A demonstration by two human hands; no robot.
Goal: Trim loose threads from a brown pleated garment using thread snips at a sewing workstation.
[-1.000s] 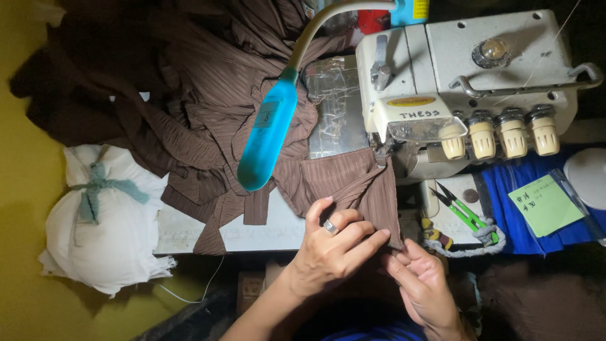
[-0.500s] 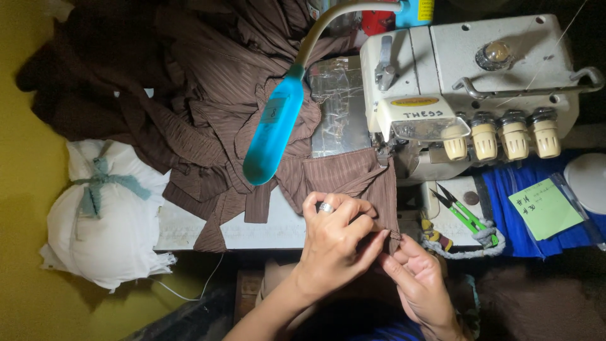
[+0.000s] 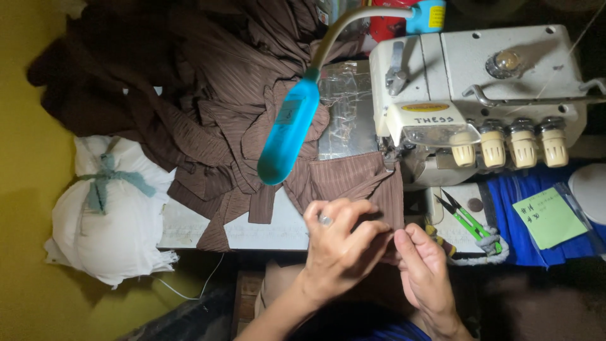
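My left hand (image 3: 341,243) lies on the near edge of the brown ribbed fabric piece (image 3: 353,180), fingers curled and pinching the cloth, ring on one finger. My right hand (image 3: 424,268) sits just beside it, thumb and forefinger pressed together on the same fabric edge near its right corner; both hands touch at the fingertips. Fabric piece lies flat on the table (image 3: 278,224) in front of the white overlock sewing machine (image 3: 480,95), its far edge up under the machine's presser foot. A larger heap of the same brown fabric (image 3: 189,95) is piled to the left and behind, spilling over the table edge. Blue gooseneck lamp (image 3: 287,132) hangs over the heap, head tilted down toward the table. Clear plastic sheet (image 3: 344,107) lies between lamp and machine. Four cream tension knobs (image 3: 508,148) line the machine front. Green-handled thread snips (image 3: 470,218) rest on a small tray right of the fabric, near my right hand. Green sticky note (image 3: 549,218) on blue cloth (image 3: 511,208) further right. White tied cloth bundle (image 3: 107,208) sits well apart on the left, against the yellow wall (image 3: 25,189).
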